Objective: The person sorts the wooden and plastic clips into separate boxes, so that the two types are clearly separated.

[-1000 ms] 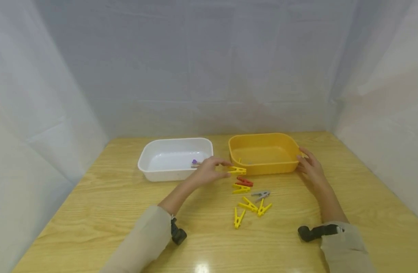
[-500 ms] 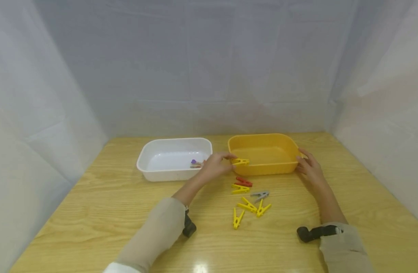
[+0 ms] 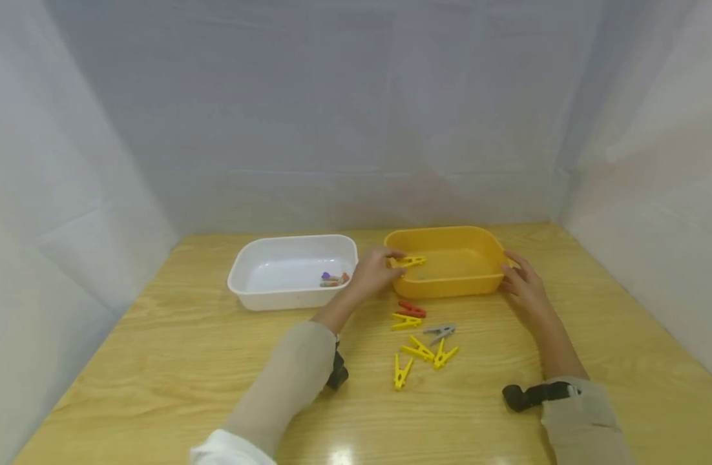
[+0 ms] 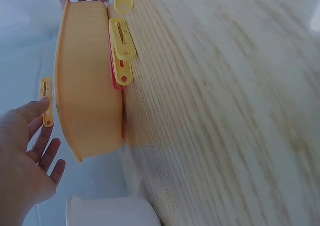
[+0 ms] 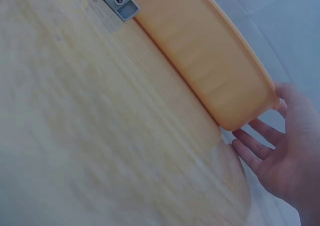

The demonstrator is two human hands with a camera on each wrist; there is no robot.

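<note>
While my left hand (image 3: 375, 274) reaches over the near-left corner of the yellow tub (image 3: 449, 279), its fingertips pinch a yellow clothespin (image 3: 410, 261) jutting rightward above the tub's inside. Fingers straight, my right hand (image 3: 521, 284) rests against the tub's right wall.

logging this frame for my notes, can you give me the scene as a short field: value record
left hand: left hand pinches a yellow clothespin over the near left corner of the yellow tub
right hand: right hand with straight fingers at the tub's right wall
white tub: white tub left of the yellow one, a few small coloured pieces inside
loose on table: four yellow pegs, one red peg, one grey peg on the wooden table
</note>
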